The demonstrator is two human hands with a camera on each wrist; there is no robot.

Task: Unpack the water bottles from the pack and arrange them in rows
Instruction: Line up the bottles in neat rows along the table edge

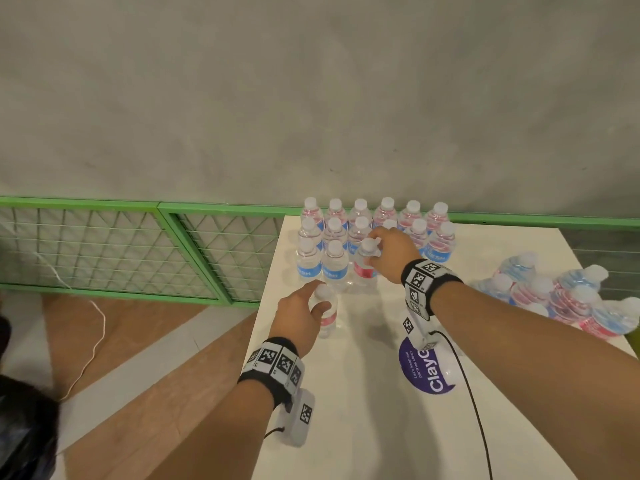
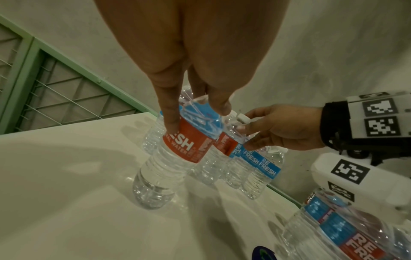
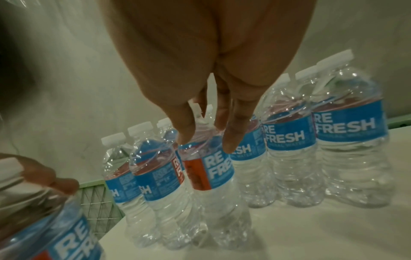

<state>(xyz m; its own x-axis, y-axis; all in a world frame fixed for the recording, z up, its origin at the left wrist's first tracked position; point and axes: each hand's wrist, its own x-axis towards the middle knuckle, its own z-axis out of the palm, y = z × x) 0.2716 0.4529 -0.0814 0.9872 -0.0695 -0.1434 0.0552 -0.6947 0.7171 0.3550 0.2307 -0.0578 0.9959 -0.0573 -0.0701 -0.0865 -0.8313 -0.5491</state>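
Two bottles going down: right hand [image 1: 389, 254] grips one bottle [image 1: 366, 263] joining the third row, left hand [image 1: 300, 315] holds another bottle [image 1: 326, 317]. Next it probably slots alongside, snug and upright.

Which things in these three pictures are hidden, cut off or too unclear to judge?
- Head view: one second-row bottle, only its cap shows behind the right hand.
- Head view: the pack of bottles, cut by the right edge, so the number left is unknown.
- Left wrist view: the cap of the red-label bottle, hidden by the left hand.
- Right wrist view: small label print, blurred.
- Head view: dark object at the lower left, cut off.
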